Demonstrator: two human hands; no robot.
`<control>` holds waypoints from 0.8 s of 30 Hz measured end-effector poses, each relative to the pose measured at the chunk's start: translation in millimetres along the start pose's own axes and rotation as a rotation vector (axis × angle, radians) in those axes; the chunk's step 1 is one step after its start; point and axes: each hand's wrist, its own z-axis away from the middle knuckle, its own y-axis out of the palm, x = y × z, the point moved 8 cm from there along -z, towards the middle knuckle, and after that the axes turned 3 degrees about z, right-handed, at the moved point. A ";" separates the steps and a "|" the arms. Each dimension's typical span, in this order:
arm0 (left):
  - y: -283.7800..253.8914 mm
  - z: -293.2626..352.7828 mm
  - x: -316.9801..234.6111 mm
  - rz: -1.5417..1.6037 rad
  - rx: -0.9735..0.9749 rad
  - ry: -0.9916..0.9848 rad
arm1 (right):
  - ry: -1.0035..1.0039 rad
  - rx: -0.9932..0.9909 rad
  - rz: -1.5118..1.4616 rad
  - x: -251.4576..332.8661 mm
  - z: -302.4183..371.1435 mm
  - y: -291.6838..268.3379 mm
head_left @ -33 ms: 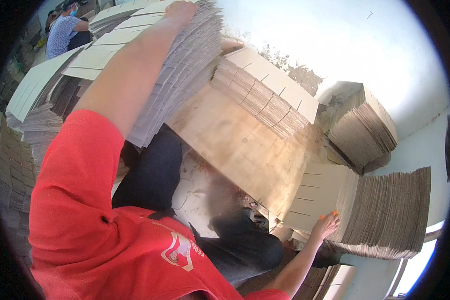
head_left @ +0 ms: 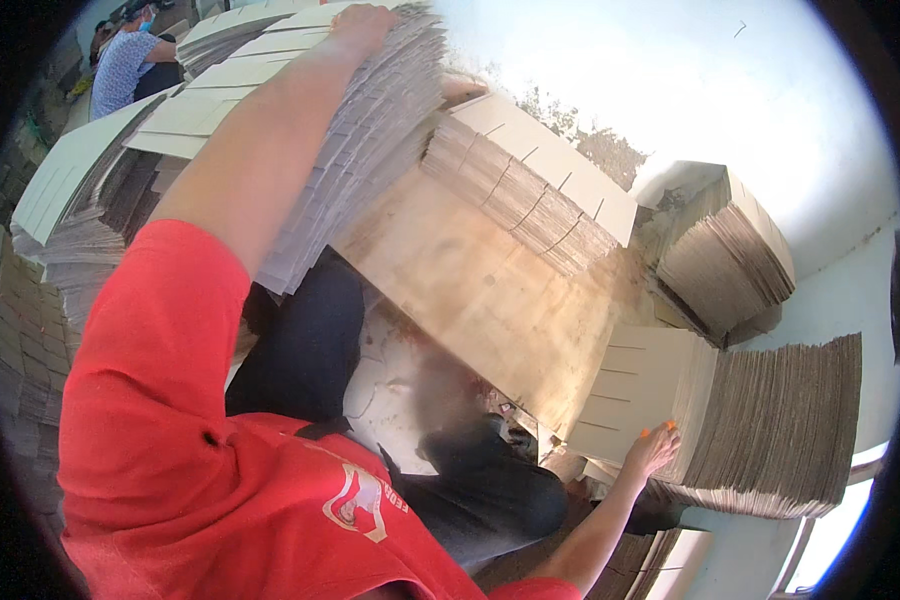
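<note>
Beyond the left corner of the worktop [head_left: 480,290], at the top of the view, lays the left hand [head_left: 363,22], curled, on the upper end of a tall stack of slotted sheets [head_left: 370,130]; can't make out whether clamped on a sheet or only resting there; at the right end of the worktop, holds the right hand [head_left: 652,452] to the near edge of some pale slotted sheets [head_left: 635,385], orange at the fingertips [head_left: 673,426]; can't make out here either whether pinching or merely touching; finds these sheets pale face up, just beside a grey-brown stack [head_left: 780,425] of close-packed edges; sees, along the far edge of the worktop, a long stack [head_left: 530,180], slotted across its pale top; sees past the far right corner a tilted stack [head_left: 725,260], near the white wall [head_left: 590,60]; sees also, beside the right forearm [head_left: 600,535], a lower stack [head_left: 675,565] cut off by the bottom of the view; wears a red shirt [head_left: 160,400] and, off the near edge of the worktop, dark trousers [head_left: 305,340]; sees at upper left, well apart, another person [head_left: 125,75] in a patterned shirt.
</note>
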 end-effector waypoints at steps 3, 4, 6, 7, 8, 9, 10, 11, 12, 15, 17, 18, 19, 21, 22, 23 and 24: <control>20.8 -3.5 -8.4 0.004 0.116 -0.028 | 0.068 0.141 -0.034 -7.5 -5.9 1.9; 28.9 -7.0 -4.7 -0.026 0.146 0.005 | 0.069 0.143 -0.037 -7.3 -8.0 -0.3; 46.2 -15.3 16.7 0.033 0.324 0.005 | 0.065 0.152 -0.049 -5.2 -12.0 0.9; 49.6 -23.2 18.6 0.080 0.383 -0.002 | 0.025 0.044 -0.031 -8.0 -16.5 4.1; 52.1 -30.6 13.7 0.100 0.366 -0.005 | 0.001 -0.061 0.007 -24.4 -18.9 19.6; 51.9 -39.6 -4.2 0.098 0.337 0.017 | -0.015 -0.144 0.052 -46.2 -12.4 30.8; 52.4 -41.9 -3.6 0.082 0.297 0.020 | 0.051 -0.047 -0.024 -54.8 -13.2 42.5; 54.9 -41.5 -4.1 0.072 0.257 0.016 | 0.126 0.048 -0.096 -61.4 -18.2 50.8; 57.3 -48.9 -23.0 0.116 0.206 0.026 | 0.332 -0.175 -0.579 -117.2 -14.7 55.0; 42.4 -40.9 -17.0 0.064 0.099 -0.008 | 0.325 -0.089 -0.638 -74.9 -38.2 21.4; 18.2 -42.0 -51.5 0.094 -0.025 0.012 | 0.191 -0.129 -0.472 -73.4 -39.9 -6.3; 4.1 -40.1 -75.8 0.128 -0.075 0.031 | 0.236 -0.079 -0.426 -76.2 -39.0 -9.0; -7.9 -35.9 -97.6 0.157 -0.117 0.051 | 0.272 -0.029 -0.387 -69.7 -37.8 -14.4; -24.7 -31.8 -148.0 0.259 -0.148 0.117 | 0.309 0.022 -0.327 -59.9 -32.9 -24.6; -28.1 -29.8 -177.3 0.313 -0.134 0.160 | 0.310 0.026 -0.301 -56.6 -30.4 -29.0; -28.9 -29.1 -210.3 0.356 -0.101 0.222 | 0.310 0.027 -0.278 -56.7 -29.5 -31.8; -20.3 -23.8 -241.8 0.389 -0.019 0.271 | 0.316 0.003 -0.277 -64.0 -25.5 -32.1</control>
